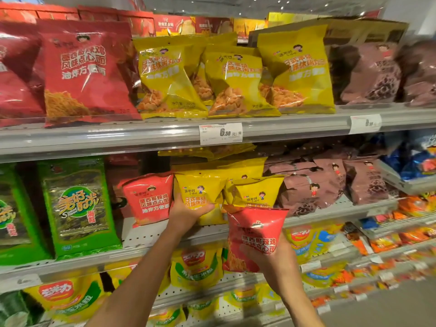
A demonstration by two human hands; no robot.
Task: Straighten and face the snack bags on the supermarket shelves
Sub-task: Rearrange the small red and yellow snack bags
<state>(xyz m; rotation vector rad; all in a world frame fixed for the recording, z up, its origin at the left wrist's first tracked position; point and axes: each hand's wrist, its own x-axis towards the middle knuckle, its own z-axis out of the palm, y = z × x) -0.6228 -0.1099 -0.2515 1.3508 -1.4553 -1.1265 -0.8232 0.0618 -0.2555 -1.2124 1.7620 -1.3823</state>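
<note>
Head view: left hand (186,214) grips a small yellow snack bag (200,197) standing on the middle shelf (146,234), fingers curled round its lower front. Right hand (269,258) holds a small red snack bag (256,234) out in front of the shelf w/ fingers wrapped round its lower part, bag upright & label facing out. Another red bag (148,198) stands just left of the yellow one; brown bags (313,187) lie slumped to the right, prob. leaning on each other. Price tag (221,133) on the shelf edge above.

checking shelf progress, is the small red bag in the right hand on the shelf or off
Off: the right hand holds the small red snack bag in the air before the middle shelf.
</note>
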